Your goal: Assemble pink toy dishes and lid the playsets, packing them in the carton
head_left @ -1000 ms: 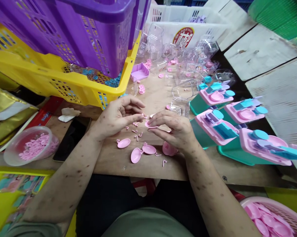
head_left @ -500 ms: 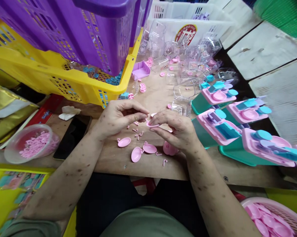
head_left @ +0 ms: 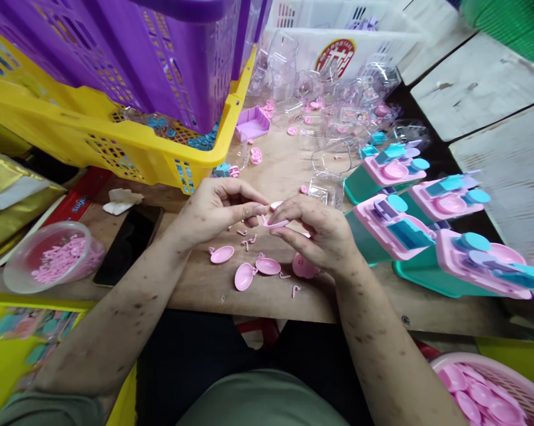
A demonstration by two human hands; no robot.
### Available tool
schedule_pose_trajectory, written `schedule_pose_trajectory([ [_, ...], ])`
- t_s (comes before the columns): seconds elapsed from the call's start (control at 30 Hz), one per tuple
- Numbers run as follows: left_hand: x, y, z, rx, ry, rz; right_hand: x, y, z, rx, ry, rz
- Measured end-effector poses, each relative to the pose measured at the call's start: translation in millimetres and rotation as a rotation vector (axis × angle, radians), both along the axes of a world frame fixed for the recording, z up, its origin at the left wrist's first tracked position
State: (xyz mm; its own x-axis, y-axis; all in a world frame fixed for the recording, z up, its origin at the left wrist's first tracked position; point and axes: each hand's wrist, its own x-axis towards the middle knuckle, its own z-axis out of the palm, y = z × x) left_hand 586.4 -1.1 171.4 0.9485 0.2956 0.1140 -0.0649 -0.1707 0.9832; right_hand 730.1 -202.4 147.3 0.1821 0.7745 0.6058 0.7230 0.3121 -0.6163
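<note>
My right hand (head_left: pixel 322 231) grips a small pink oval plastic dish (head_left: pixel 276 224) between thumb and fingers. At the dish's left end, the thumb and forefinger of my left hand (head_left: pixel 225 207) are pinched together; whatever they hold is too small and hidden to make out. Just below lie several like pink dishes (head_left: pixel 222 254) with small pieces at their ends. Tiny pink hook-shaped pieces (head_left: pixel 295 291) are scattered among them. A rounder pink part (head_left: pixel 305 265) rests beside my right wrist, partly covered by it.
Left are a tub (head_left: pixel 9 266) of tiny pink pieces, a phone (head_left: pixel 127 248) and stacked yellow (head_left: pixel 160 157) and purple crates (head_left: pixel 178 65). Teal-and-pink toy boxes (head_left: pixel 373 236) stand right. Clear plastic shells (head_left: pixel 333 157) lie behind; a pink basket (head_left: pixel 462 358) of dishes sits lower right.
Both hands stay almost in place at the dish. My left fingertips have shifted slightly against its end, and the dish is tilted a little differently. The view has moved slightly.
</note>
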Motion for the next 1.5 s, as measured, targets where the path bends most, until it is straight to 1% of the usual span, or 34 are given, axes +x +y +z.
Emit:
schedule_pose_trajectory([
  [0.07, -0.3, -1.0, -0.3, 0.009, -0.002, -0.016, -0.5, -0.6, -0.5, -0.006, 0.01, -0.023],
  [0.2, -2.4, -2.0, -3.1, 0.037, -0.066, -0.039, -2.8, -1.1, -0.2, 0.048, 0.013, -0.042],
  [0.33, -1.9, -2.0, -5.8, 0.051, -0.059, -0.048, -5.3, 2.3, -0.6, 0.067, -0.016, -0.063],
  [0.43, -0.6, -0.2, -2.0, 0.064, -0.028, -0.038, -7.0, 6.2, -3.0, 0.016, 0.006, -0.105],
  [0.5, -4.5, 4.3, 5.4, 0.109, -0.032, -0.012, -9.6, 4.9, -2.6, -0.003, 0.059, -0.13],
  [0.57, -15.8, 12.4, 16.0, 0.21, -0.068, 0.054, -14.5, -3.2, 0.6, -0.024, 0.075, -0.146],
  [0.6, -24.2, 17.3, 21.6, 0.278, -0.074, 0.09, -17.8, -10.2, 2.9, -0.048, 0.041, -0.149],
  [0.67, -43.9, 27.1, 30.9, 0.407, -0.034, 0.125, -25.6, -28.9, 6.4, -0.13, -0.095, -0.135],
  [0.73, -62.1, 34.2, 34.5, 0.506, 0.057, 0.106, -32.7, -50.2, 5.2, -0.219, -0.227, -0.135],
  [0.8, -73.6, 37.7, 31.9, 0.602, 0.145, 0.05, -37.1, -68.5, -2.2, -0.28, -0.285, -0.195],
  [0.87, -76.5, 38.8, 25.3, 0.709, 0.224, -0.034, -37.9, -79.9, -13.7, -0.303, -0.301, -0.266],
  [0.93, -71.9, 38.5, 18.2, 0.804, 0.277, -0.116, -36.3, -83.9, -25.3, -0.29, -0.302, -0.284],
  [0.97, -67.5, 37.7, 15.1, 0.851, 0.287, -0.134, -35.1, -83.9, -29.8, -0.279, -0.303, -0.277],
  [1.03, -55.9, 35.0, 9.7, 0.952, 0.284, -0.122, -32.9, -82.1, -34.6, -0.254, -0.301, -0.273],
  [1.1, -43.0, 31.2, 4.3, 1.06, 0.306, -0.106, -31.8, -80.5, -33.4, -0.229, -0.272, -0.286],
  [1.17, -31.9, 28.5, -2.3, 1.148, 0.364, -0.133, -31.7, -80.5, -27.3, -0.171, -0.2, -0.304],
  [1.23, -25.3, 28.7, -9.3, 1.212, 0.398, -0.171, -31.8, -81.4, -18.9, -0.1, -0.117, -0.319],
  [1.3, -23.9, 32.1, -14.9, 1.235, 0.381, -0.172, -31.5, -81.5, -11.3, -0.052, -0.05, -0.322],
  [1.37, -26.3, 35.9, -16.6, 1.213, 0.333, -0.147, -31.4, -79.6, -6.8, -0.047, 0.047, -0.299],
  [1.4, -28.3, 37.0, -15.5, 1.184, 0.301, -0.132, -31.6, -77.7, -5.9, -0.053, 0.129, -0.279],
  [1.47, -32.2, 35.3, -9.8, 1.077, 0.212, -0.11, -33.1, -72.0, -5.9, -0.066, 0.329, -0.232],
  [1.5, -33.3, 32.4, -6.0, 0.993, 0.162, -0.098, -34.1, -68.4, -6.2, -0.068, 0.418, -0.214],
])
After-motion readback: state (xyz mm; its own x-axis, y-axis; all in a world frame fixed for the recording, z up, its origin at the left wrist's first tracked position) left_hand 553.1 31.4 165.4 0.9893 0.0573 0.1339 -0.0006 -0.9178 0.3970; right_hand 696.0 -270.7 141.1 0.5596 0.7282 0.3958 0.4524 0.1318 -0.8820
